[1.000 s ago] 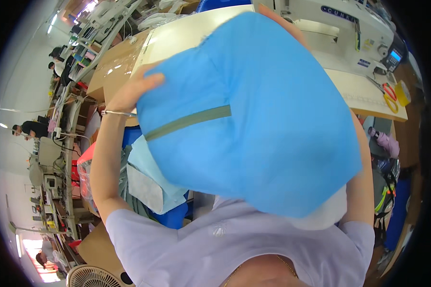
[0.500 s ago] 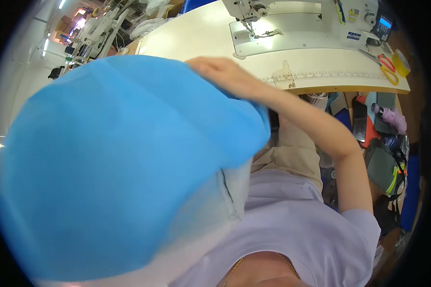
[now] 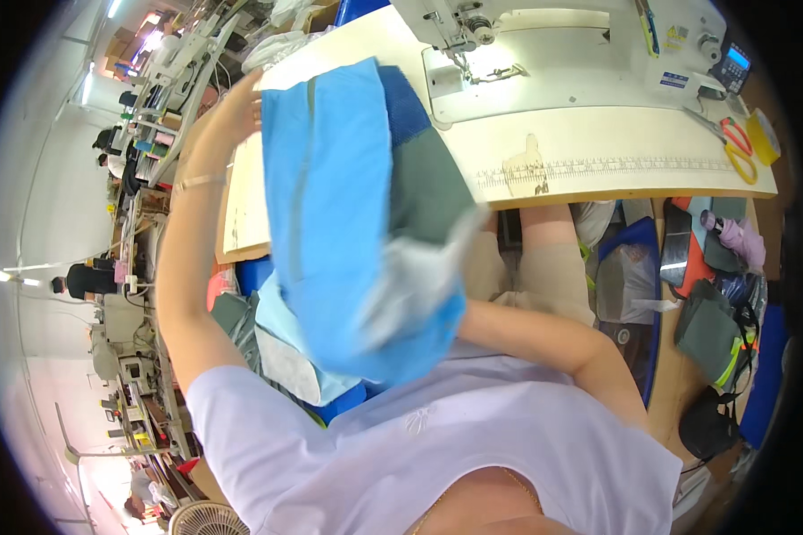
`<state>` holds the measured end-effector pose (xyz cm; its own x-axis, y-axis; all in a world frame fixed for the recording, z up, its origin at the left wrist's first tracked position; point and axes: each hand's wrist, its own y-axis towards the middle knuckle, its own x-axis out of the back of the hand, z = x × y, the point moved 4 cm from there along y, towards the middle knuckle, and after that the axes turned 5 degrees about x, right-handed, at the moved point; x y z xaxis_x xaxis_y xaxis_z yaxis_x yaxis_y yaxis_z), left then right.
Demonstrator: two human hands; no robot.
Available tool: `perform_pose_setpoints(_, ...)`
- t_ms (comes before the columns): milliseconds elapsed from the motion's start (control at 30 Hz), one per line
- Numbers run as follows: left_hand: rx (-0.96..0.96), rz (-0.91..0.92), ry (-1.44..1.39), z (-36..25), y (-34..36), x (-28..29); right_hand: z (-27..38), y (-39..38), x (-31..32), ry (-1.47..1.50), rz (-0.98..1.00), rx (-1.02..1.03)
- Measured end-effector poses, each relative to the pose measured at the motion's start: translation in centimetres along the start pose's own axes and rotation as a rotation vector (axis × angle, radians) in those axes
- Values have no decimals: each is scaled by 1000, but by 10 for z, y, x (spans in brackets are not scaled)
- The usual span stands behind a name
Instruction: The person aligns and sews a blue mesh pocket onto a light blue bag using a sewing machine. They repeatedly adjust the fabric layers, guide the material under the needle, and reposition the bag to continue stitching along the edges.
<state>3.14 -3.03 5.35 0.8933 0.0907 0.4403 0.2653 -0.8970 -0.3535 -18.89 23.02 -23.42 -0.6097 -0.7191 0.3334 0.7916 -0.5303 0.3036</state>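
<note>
A long piece of bright blue fabric (image 3: 335,205) hangs over the front edge of the table, a narrow dark strip running down its length. Its upper left edge is gripped by my left hand (image 3: 241,105), with the fingertips partly behind the cloth. My right hand is hidden behind the lower end of the fabric, where a grey-white part (image 3: 415,281) is blurred by motion; only the right forearm (image 3: 544,339) shows. Dark grey-green cloth (image 3: 428,183) with a dark navy mesh part (image 3: 403,102) lies on the table beside the blue piece.
A sewing machine (image 3: 562,76) stands at the back of the white table (image 3: 616,183). Scissors (image 3: 732,147) and a yellow tape roll (image 3: 763,136) lie at its right. Light blue cloth (image 3: 285,339) is piled below left; a folded umbrella (image 3: 739,239) and bags are at right.
The blue fabric, which filled the left of the view, has come down and away toward the table. My left arm has come into sight; my right hand has dropped from the fabric's top edge to behind its lower end.
</note>
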Motion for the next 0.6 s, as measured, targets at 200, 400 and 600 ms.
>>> perform_pose_setpoints(200, -744, -308, 670, 52, -54, -93, -35, -40, -2, -73, 29, -171)
perform_pose_setpoints(400, -755, -468, 961, 111, -21, -101, -19, -68, 33, -77, -14, -241)
perform_pose_setpoints(600, -693, -331, 601, 115, -13, -87, 78, -92, 172, 50, -643, -293)
